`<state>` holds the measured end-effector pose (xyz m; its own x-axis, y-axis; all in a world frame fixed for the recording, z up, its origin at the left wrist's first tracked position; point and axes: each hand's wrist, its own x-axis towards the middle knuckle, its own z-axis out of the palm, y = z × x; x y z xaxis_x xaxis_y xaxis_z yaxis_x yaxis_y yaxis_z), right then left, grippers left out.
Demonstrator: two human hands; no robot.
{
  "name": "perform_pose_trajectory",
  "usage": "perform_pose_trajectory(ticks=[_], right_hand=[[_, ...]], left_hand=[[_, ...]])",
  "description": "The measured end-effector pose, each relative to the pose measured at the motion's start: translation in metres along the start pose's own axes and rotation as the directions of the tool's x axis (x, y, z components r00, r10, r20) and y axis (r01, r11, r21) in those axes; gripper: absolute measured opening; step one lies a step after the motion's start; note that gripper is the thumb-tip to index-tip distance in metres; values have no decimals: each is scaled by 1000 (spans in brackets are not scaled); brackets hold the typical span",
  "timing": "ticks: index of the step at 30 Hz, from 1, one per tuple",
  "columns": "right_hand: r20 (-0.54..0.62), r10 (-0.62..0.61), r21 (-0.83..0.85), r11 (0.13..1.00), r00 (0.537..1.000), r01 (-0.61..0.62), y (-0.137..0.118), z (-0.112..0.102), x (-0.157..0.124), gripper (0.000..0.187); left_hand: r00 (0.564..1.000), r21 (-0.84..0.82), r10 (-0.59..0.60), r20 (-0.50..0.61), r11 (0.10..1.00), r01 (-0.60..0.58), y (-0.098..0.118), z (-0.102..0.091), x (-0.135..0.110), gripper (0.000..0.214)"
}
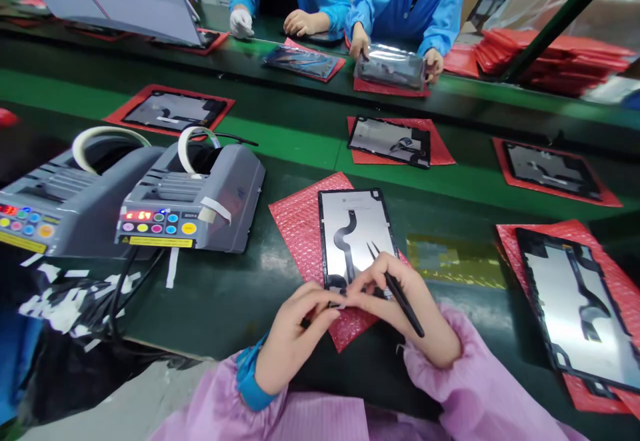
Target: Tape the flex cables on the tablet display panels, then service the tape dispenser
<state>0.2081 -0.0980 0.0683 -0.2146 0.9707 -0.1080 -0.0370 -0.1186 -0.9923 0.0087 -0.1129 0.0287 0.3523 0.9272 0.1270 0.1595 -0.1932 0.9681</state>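
My left fingers [311, 299] and right fingers [369, 302] pinch a tiny piece [339, 305]. The flat panel [372, 229] stretches longways ahead, nearer my right fingers, which also hold black tweezers [403, 302].

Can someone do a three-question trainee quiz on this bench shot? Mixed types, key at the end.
1. Which hand holds the black tweezers?
A) left
B) right
C) neither

2. True or false: the panel nearest the tweezers lies on yellow film.

3. How many grey push-button machines stand left of that panel?

Key:
1. B, the right hand.
2. False; it lies on red bubble wrap.
3. Two.
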Motion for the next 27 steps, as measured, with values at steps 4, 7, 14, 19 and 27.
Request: perform_pose_trajectory(ticks=[4,7,14,19,27], right_hand=[[-71,-42,4,999,997,43,-6,-23,39,51],[61,68,-77,995,996,-63,-1,-39,68,53],[133,74,-234,971,988,-42,32,-34,104,55],[150,37,-337,941,988,16,32,-32,111,47],[86,26,-479,878,996,19,30,-29,120,52]], left_hand=[[965,-188,-262,9,947,259,-9,-7,12,42],[972,-27,-233,19,972,233,-9,-23,23,33],[957,511,127,262,823,-249,-8,-49,49,30],[854,647,211,476,574,-502,-20,-40,64,31],[832,618,220,508,579,-531,-35,-35,65,32]])
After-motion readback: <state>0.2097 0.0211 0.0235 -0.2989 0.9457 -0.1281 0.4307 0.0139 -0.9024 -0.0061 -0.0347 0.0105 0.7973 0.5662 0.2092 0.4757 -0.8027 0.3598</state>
